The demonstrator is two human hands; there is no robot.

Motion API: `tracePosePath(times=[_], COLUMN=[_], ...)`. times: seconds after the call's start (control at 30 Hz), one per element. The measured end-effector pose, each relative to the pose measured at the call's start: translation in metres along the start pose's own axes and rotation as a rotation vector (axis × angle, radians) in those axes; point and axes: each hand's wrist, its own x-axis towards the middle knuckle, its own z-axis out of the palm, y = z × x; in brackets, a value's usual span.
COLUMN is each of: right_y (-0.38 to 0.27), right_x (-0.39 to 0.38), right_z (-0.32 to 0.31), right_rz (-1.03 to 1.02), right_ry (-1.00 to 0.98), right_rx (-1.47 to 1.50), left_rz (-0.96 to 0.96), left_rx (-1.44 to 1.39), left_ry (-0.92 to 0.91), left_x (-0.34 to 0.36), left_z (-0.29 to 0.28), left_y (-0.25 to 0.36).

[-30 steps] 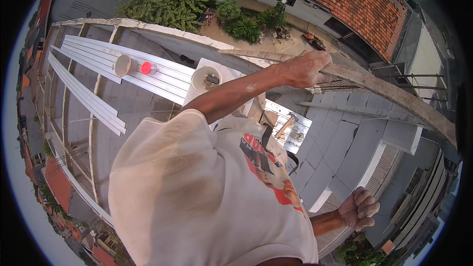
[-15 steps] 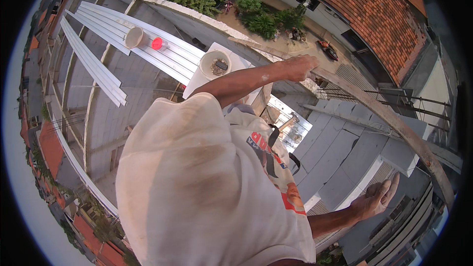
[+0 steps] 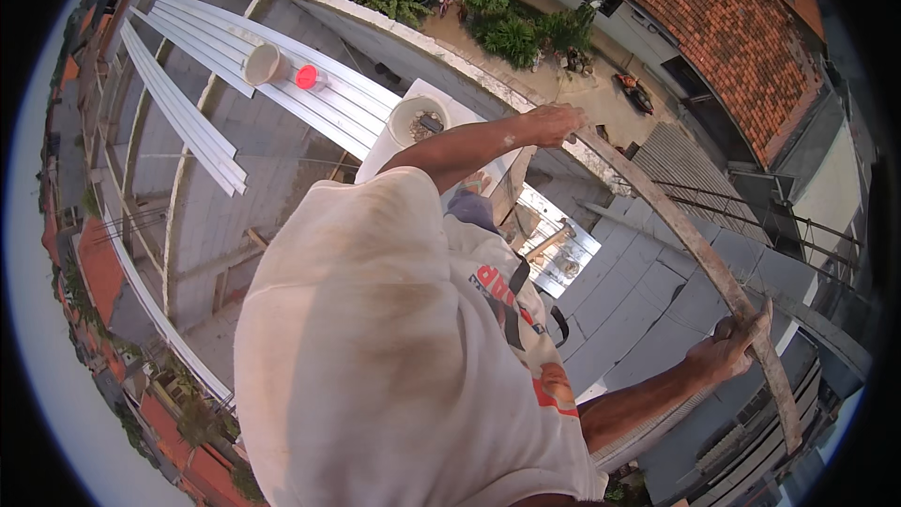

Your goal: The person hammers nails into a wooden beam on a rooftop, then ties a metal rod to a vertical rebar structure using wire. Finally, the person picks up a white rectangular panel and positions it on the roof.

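Left fisheye view from the person's head, steeply downward, shirt (image 3: pixel 366 338) close below, long bar (image 3: pixel 695 244) beyond

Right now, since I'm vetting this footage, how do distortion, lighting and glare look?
All head view: the long plank looks bowed and the corners go black; the pale metal sheets shine brightly; the shirt is part lit, part shaded; fine detail softens near the rim.

Two hands (image 3: pixel 552 124) (image 3: pixel 721 353), one plank (image 3: pixel 694 245) (and two pale buckets (image 3: pixel 264 66) (image 3: pixel 404 116))

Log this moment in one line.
left hand: grips end of long bar; right hand: grips bar farther along; pale bucket: near left forearm
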Motion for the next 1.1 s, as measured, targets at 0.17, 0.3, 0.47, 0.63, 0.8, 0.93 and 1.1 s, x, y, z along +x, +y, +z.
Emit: tracePosePath(times=[0.17, 0.3, 0.47, 0.63, 0.8, 0.93, 1.1], right_y=[-0.007, 0.007, 0.012, 0.016, 0.023, 0.016, 0.031], right_x=[-0.012, -0.004, -0.003, -0.009, -0.012, -0.020, -0.010], right_z=[0.043, 0.054, 0.066, 0.084, 0.101, 0.116, 0.109], right_rz=[0.122, 0.116, 0.137, 0.161, 0.195, 0.178, 0.156], right_ry=[0.075, 0.011, -0.083, -0.118, -0.133, -0.128, -0.103], right_rx=[-0.122, -0.087, -0.131, -0.117, -0.108, -0.165, -0.075], left_rz=[-0.056, -0.068, -0.087, -0.023, -0.067, -0.186, -0.153], left_rx=[0.001, -0.004, -0.001, 0.001, -0.047, -0.018, -0.006], left_ry=[-0.005, 0.029, 0.082, 0.178, 0.093, 0.014, -0.001], left_x=[0.007, 0.011, 0.014, 0.010, 0.003, 0.013, 0.035], left_z=[0.007, 0.010, 0.030, 0.051, 0.054, 0.055, 0.042], left_y=[-0.032, -0.048, -0.074, -0.101, -0.115, -0.128, -0.106])
